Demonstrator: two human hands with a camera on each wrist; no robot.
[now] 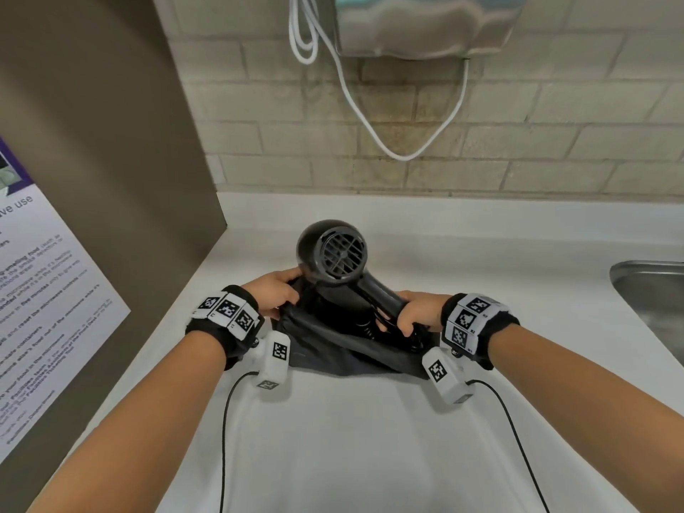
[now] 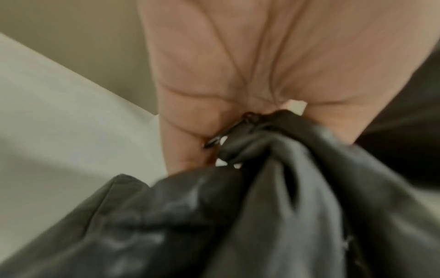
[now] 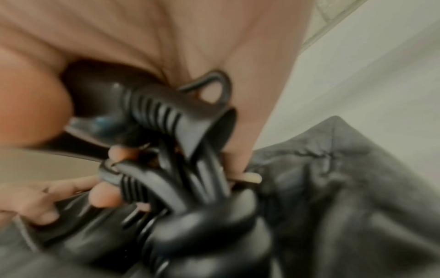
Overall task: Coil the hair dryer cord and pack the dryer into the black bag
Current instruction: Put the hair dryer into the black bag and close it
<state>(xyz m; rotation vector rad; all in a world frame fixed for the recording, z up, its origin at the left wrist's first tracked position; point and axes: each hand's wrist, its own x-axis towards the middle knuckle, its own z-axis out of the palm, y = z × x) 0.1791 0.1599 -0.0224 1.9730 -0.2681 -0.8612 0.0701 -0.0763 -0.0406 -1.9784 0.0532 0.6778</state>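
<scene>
A black hair dryer point(image 1: 335, 261) tilts over the open mouth of the black bag point(image 1: 333, 349) on the white counter, its rear grille facing me. My right hand point(image 1: 411, 314) grips the dryer's handle together with the bundled black cord point(image 3: 188, 178) and plug point(image 3: 202, 222). The coiled cord point(image 1: 370, 327) sits at the bag's mouth. My left hand point(image 1: 281, 294) pinches the bag's left rim and holds it open. In the left wrist view the bunched bag fabric point(image 2: 262, 206) and a zipper pull point(image 2: 214, 141) show under my left hand point(image 2: 238, 79). Blur softens both wrist views.
A brown partition point(image 1: 111, 142) with a printed notice point(image 1: 48, 298) stands close on the left. A steel sink point(image 1: 655, 294) lies at the right. On the tiled wall hang a metal dispenser point(image 1: 429, 24) and a looped white cable point(image 1: 370, 116).
</scene>
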